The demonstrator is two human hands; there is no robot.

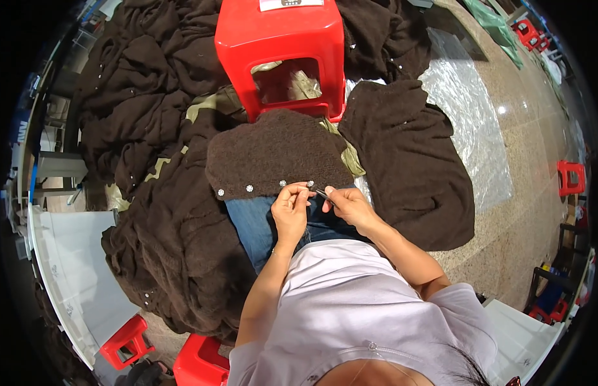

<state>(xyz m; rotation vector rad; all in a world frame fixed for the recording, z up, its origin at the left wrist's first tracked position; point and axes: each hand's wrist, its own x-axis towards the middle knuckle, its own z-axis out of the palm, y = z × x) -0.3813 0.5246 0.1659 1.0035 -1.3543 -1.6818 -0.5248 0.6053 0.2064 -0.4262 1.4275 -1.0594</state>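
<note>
Pale T-shirt (363, 289) cloth fills the near edge; past it, a brown knit garment (280, 151) lies over the person's jeans (247, 225). The left hand (290, 209) pinches its buttoned edge; the right hand (349, 206) grips a slim dark tool (323, 193), its kind hard to tell. Brown garments (183, 251) crowd around, and a red stool (280, 40) blocks the way ahead, a printed label (291, 4) on top, crumpled pale material (304, 86) showing through its opening.

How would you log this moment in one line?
left hand: at edge of brown fabric | right hand: holding small dark tool | fabric: over jeans | pale buttons: row along near edge
</note>
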